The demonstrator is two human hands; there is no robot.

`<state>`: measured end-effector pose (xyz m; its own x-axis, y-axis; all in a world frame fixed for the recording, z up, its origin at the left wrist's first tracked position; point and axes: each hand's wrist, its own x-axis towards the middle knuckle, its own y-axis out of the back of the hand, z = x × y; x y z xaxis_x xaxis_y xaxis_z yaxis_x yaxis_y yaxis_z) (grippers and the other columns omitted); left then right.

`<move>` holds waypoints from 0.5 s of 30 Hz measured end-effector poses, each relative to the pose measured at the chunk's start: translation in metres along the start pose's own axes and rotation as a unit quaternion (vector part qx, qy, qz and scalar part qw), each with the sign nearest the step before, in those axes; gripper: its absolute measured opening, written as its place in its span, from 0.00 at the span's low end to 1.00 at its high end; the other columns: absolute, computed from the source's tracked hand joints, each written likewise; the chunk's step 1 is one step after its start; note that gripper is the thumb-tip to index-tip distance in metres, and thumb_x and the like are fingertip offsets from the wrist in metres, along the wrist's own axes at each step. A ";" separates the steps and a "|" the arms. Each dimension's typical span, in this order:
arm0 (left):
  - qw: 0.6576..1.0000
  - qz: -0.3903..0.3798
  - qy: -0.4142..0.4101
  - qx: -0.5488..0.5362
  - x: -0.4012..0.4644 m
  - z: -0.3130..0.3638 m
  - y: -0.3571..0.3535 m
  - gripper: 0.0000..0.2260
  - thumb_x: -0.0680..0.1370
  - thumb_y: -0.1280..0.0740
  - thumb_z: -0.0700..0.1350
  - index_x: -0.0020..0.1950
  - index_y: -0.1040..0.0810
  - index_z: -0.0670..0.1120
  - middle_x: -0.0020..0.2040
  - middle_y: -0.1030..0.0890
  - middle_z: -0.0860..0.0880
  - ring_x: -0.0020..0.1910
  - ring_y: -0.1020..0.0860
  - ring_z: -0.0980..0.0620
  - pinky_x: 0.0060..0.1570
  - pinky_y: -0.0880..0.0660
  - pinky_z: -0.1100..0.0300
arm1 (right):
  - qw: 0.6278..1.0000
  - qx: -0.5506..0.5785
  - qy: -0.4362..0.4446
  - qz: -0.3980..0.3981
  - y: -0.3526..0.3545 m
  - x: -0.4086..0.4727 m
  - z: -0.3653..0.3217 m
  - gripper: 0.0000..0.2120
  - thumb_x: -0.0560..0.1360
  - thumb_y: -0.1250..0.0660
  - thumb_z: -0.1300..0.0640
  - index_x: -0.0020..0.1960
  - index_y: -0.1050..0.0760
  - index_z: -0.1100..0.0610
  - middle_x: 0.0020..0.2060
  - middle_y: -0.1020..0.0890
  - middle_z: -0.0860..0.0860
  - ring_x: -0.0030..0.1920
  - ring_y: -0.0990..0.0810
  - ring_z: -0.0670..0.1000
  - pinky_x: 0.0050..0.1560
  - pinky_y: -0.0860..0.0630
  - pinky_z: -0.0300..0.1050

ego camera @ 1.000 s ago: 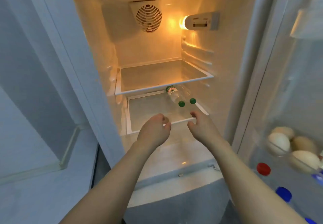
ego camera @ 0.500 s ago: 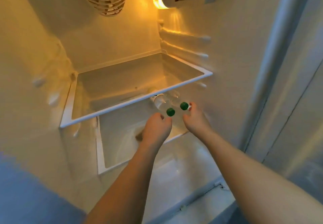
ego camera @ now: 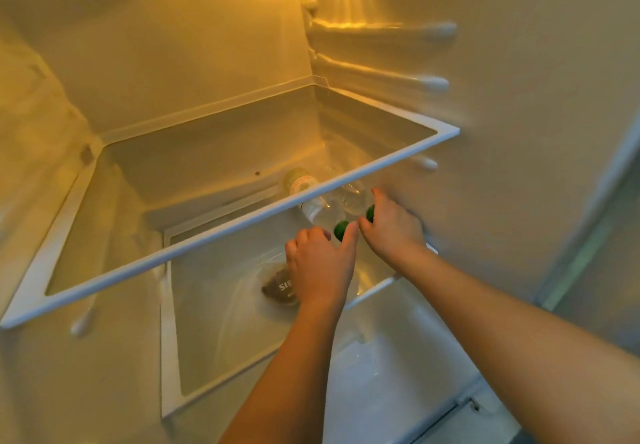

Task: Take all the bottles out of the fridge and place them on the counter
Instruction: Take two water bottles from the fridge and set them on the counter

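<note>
Two clear plastic bottles lie on their sides on the lower glass shelf (ego camera: 214,322) of the fridge, tucked under the front right part of the upper glass shelf (ego camera: 221,241), necks pointing toward the camera. The left bottle (ego camera: 317,210) carries a green cap (ego camera: 341,229) and a pale label band seen through the glass of the upper shelf. The right bottle (ego camera: 353,198) lies touching it on the side nearer the fridge's right wall (ego camera: 519,63), and its green cap (ego camera: 370,213) is half covered.

The left hand (ego camera: 320,267) reaches in below the upper shelf's white front rim, fingers loosely curled and its thumb tip touching the left bottle's cap; it has not closed on the bottle. The right hand (ego camera: 391,229) sits just beside it, nearer the right wall, with fingers draped over the neck and cap of the right bottle; whether it truly grips is not clear.

Below the left hand, seen through the lower shelf, is a dark patch with white letters (ego camera: 282,286), partly hidden. The upper shelf itself is bare apart from a small dark speck (ego camera: 257,173). Warm yellow light falls from above the upper shelf.
</note>
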<state>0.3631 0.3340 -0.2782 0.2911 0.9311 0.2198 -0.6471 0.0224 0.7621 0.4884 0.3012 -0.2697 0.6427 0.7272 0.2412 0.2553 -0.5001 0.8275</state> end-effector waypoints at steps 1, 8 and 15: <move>1.000 0.004 -0.003 0.020 0.002 0.001 -0.001 0.29 0.74 0.44 0.72 0.53 0.23 0.48 0.52 0.25 0.52 0.56 0.31 0.50 0.56 0.30 0.53 | 1.000 0.000 0.006 0.003 -0.002 0.002 0.001 0.22 0.76 0.37 0.49 0.67 0.36 0.53 0.50 0.20 0.53 0.50 0.20 0.57 0.47 0.22 0.54; 0.997 0.037 0.065 -0.022 0.003 0.004 -0.002 0.18 0.72 0.40 0.60 0.38 0.26 0.45 0.40 0.28 0.50 0.48 0.31 0.47 0.46 0.27 0.50 | 0.999 0.002 0.021 0.024 -0.006 0.005 0.008 0.22 0.78 0.38 0.48 0.69 0.37 0.53 0.50 0.19 0.51 0.51 0.20 0.56 0.46 0.25 0.51; 0.995 0.072 0.072 0.005 0.002 0.005 -0.004 0.21 0.76 0.41 0.63 0.42 0.24 0.45 0.43 0.26 0.49 0.47 0.32 0.49 0.47 0.29 0.52 | 0.999 0.022 0.029 0.030 -0.007 0.003 0.009 0.18 0.78 0.39 0.46 0.65 0.35 0.52 0.46 0.20 0.51 0.48 0.20 0.56 0.44 0.26 0.51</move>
<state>0.3694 0.3343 -0.2775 0.0910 0.9669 0.2383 -0.6672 -0.1184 0.7354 0.4953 0.3025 -0.2791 0.6153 0.7210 0.3189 0.2498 -0.5619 0.7886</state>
